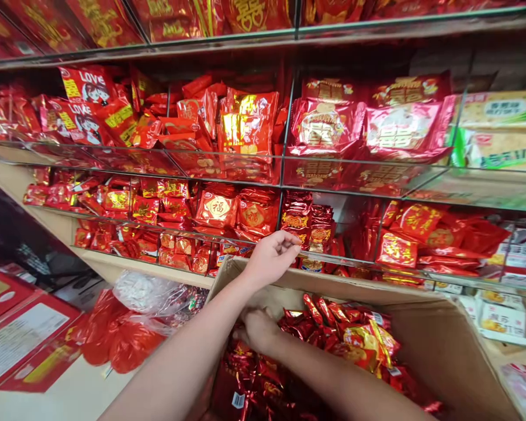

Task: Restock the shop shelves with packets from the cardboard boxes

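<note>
My left hand (274,260) is up at the lower shelf, in front of a row of upright red snack packets (296,219). Its fingers are curled in, and whatever they may hold is hidden. Below it, my right hand (260,330) reaches into a large open cardboard box (438,345) near its left inner wall. The right fingers are out of sight among the wrapped goods. Many shiny red packets (267,374) fill the box, with a red and gold packet (368,342) lying on top at its right.
Clear dividers split the shelves into bins of red packets (249,123). Pale biscuit packs (499,128) stand at the right. Left of the box lie a red plastic bag (118,333) and a clear bag (142,292). Red cartons (21,333) are at the far left.
</note>
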`<state>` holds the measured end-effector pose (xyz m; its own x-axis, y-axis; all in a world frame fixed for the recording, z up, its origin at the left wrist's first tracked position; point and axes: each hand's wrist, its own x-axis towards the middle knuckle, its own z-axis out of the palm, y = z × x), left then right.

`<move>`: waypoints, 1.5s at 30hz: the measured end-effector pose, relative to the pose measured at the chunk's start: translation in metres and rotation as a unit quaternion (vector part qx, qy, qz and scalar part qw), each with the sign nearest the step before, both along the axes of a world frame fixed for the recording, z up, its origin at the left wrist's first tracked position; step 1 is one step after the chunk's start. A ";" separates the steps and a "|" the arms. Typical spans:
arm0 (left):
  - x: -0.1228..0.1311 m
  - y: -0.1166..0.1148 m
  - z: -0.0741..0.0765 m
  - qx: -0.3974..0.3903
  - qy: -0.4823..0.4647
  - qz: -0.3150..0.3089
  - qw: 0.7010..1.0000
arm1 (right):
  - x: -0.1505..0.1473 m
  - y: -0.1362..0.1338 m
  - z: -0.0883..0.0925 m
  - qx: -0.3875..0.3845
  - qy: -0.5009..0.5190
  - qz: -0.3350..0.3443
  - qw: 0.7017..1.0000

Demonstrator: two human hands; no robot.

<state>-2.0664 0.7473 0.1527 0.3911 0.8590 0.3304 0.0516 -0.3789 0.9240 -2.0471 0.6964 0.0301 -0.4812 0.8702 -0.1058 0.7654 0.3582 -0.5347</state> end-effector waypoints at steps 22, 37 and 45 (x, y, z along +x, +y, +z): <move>0.003 -0.005 -0.001 0.109 0.030 0.215 0.970 | 0.104 0.018 0.115 0.290 0.357 -0.336 0.822; 0.005 -0.001 0.004 0.110 0.051 0.198 0.973 | 0.131 0.020 0.135 0.048 0.453 -0.153 0.877; 0.005 -0.006 0.000 0.077 0.076 0.148 0.983 | 0.202 0.057 0.144 0.197 -0.011 -0.365 0.910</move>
<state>-2.0618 0.7414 0.1531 0.1854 0.8868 0.4234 0.3133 -0.4617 0.8299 -1.8448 0.7536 0.1737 0.2378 0.9296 0.2817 0.8859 -0.0886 -0.4554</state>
